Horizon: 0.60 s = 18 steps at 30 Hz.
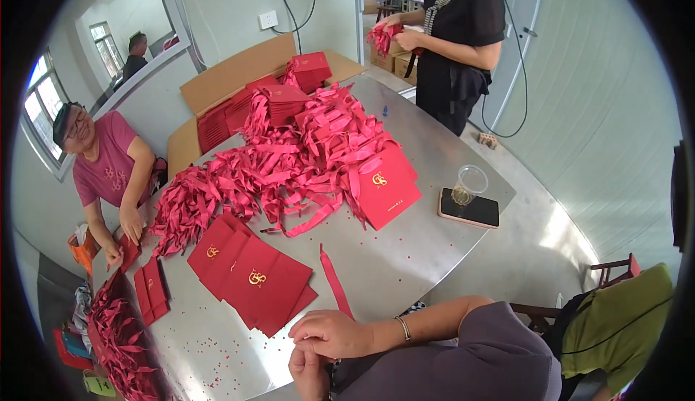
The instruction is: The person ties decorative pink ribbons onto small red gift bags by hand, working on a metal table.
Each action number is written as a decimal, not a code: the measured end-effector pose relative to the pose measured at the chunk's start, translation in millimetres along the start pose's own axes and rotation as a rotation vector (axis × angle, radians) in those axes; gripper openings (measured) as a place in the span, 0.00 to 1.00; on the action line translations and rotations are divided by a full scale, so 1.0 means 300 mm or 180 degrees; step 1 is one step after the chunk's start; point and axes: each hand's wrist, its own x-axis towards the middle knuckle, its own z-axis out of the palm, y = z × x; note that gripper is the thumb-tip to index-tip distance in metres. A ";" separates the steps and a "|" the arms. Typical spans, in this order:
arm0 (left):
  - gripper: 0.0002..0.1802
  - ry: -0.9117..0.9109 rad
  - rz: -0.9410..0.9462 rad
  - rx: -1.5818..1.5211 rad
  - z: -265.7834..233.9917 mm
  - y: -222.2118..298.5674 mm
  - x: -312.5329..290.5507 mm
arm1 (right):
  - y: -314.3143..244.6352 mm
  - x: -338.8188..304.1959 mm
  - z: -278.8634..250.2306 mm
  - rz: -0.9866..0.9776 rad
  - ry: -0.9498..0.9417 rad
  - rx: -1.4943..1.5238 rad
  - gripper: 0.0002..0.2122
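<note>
Both my hands meet over the near edge of the metal table (384,271). My right hand (331,333), below a bracelet, lies over the fingertips of my left hand (308,373). Fingers of both are bent and pressed together; anything between them is hidden. A single red ribbon (332,278) lies just beyond my right hand, its near end reaching toward the wrist. To the left, several flat red paper bags (262,276) with gold emblems are fanned out. Farther back spreads a large tangled heap of red ribbons (289,162), with another red bag (387,187) at its right edge.
A phone (469,208) with a clear plastic cup (470,181) on it sits near the right corner. An open carton (239,72) of red bags stands behind. One co-worker (116,155) handles red pieces at left; another (463,39) stands holding ribbons. Red scraps dot the table.
</note>
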 end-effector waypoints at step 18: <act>0.09 0.0258 0.0354 0.1131 0.023 -0.045 0.004 | -0.014 0.011 -0.078 0.0945 -0.0321 -0.0098 0.08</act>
